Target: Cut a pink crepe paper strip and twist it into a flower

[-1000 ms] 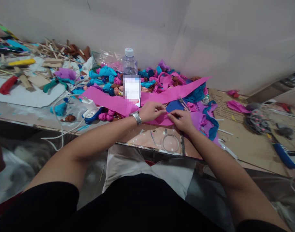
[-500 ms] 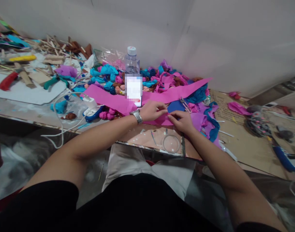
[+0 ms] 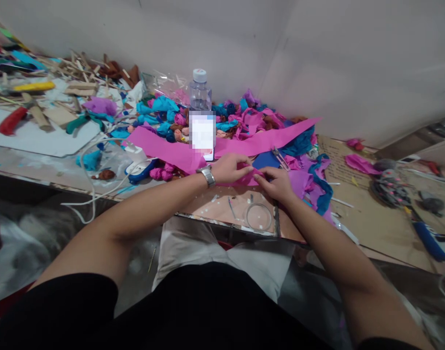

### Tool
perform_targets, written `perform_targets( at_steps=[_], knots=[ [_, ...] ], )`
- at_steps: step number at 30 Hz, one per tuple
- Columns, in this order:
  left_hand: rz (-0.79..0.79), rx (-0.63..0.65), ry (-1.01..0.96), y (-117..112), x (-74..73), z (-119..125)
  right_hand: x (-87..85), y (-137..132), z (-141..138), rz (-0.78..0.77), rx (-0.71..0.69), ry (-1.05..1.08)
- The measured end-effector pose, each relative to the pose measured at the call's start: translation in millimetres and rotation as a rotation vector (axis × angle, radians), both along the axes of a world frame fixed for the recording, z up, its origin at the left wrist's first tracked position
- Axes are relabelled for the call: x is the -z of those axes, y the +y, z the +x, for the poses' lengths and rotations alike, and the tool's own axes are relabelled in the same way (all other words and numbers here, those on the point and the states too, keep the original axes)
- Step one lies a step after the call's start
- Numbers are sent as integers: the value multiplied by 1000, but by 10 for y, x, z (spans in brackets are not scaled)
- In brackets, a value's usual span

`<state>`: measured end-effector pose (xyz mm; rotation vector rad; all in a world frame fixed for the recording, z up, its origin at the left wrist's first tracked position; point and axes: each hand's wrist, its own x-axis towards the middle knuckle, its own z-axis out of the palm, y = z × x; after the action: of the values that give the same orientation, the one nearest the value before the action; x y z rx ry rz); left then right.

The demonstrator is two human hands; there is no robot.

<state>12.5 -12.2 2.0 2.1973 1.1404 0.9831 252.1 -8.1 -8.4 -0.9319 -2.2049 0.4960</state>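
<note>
Pink paper [image 3: 241, 181] was near the front edge of the desk [image 3: 208, 206], pinched in fingertips of L hand [image 3: 230, 168] & R hand [image 3: 277, 183], w/ a clear ring [image 3: 247, 216] lying closer to that edge.

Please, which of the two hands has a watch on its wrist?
The left hand: a silver-coloured watch circles its wrist, while the right hand has a bare wrist.

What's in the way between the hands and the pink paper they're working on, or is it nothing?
Nothing that I can see. The left hand and right hand are right at the pink paper. The phone stands beyond them, not between.
</note>
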Motion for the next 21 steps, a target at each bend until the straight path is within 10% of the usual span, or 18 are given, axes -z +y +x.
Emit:
perform_targets(
  at_steps=[21],
  knots=[
    [-17,-41,-22,-44,28,48,25,10,-11,27,36,113]
  ],
)
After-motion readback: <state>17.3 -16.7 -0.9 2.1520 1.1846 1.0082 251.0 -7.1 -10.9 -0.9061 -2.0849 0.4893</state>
